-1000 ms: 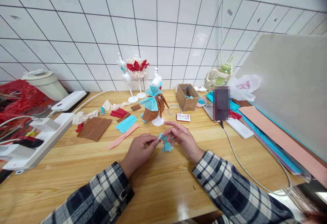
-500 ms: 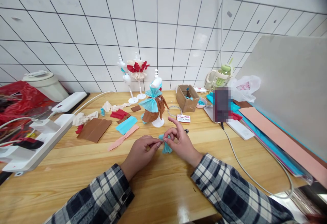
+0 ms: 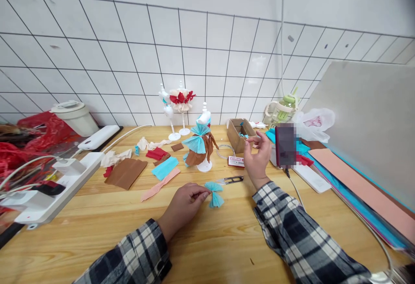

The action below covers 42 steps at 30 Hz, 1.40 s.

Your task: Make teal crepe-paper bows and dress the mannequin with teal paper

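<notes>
Your left fingers [image 3: 198,190] pinch the blue bow [image 3: 216,199], likely light, crushable, best held mid-gather; your right fingers [image 3: 261,140], I can't tell.

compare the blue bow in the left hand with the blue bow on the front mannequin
The held bow is pinched by the left hand, while the mannequin bow sits on the front mannequin. The held bow looks smaller than the mannequin bow. Both are light blue with pleated, fanned ends.

Both sleeves [image 3: 138,249] are plaid in dark navy, grey and cream.
</notes>
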Available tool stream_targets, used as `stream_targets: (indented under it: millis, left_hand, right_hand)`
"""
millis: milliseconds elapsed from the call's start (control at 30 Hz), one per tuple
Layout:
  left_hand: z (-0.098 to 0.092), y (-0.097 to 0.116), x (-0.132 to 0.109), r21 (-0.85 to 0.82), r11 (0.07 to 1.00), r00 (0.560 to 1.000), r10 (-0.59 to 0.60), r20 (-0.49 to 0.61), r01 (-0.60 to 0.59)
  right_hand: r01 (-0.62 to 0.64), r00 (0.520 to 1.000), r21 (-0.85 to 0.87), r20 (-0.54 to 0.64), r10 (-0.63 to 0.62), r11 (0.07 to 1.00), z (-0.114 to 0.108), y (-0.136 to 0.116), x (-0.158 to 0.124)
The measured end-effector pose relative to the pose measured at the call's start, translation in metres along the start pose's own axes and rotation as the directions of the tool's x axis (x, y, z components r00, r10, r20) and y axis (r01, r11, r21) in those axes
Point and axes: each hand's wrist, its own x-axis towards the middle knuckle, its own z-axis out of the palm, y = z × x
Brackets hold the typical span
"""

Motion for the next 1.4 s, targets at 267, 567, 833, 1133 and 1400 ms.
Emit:
stream_targets:
  millis: [267,567,833,1133,1400]
  left_hand:
    - [0.003,-0.007,0.006,-0.013,0.999,0.999,-0.041,-0.019,0.041]
    - [0.001,-0.008,0.009,-0.05,0.996,0.997,-0.079,-0.014,0.078]
    - [0.001,-0.013,0.01,-0.088,0.993,0.996,-0.083,-0.039,0.079]
    - [-0.015,-0.011,0.005,-0.046,0.993,0.974,-0.112,-0.196,0.105]
    - [-0.005,-0.006,-0.002,0.311,0.896,0.948,0.292,0.127,-0.318]
  right_hand:
    - [-0.01,1.0,-0.237,-0.031,0.003,0.971,0.021,0.034,0.046]
    - [-0.045,0.993,-0.253,0.093,0.071,0.966,0.026,0.049,0.047]
    - [0.057,0.995,-0.149,-0.076,-0.069,0.987,0.021,0.031,0.028]
    - [0.11,0.982,0.21,0.127,-0.139,0.971,-0.008,-0.007,-0.047]
    - [-0.36,0.745,0.478,0.664,-0.062,0.801,-0.017,-0.038,-0.065]
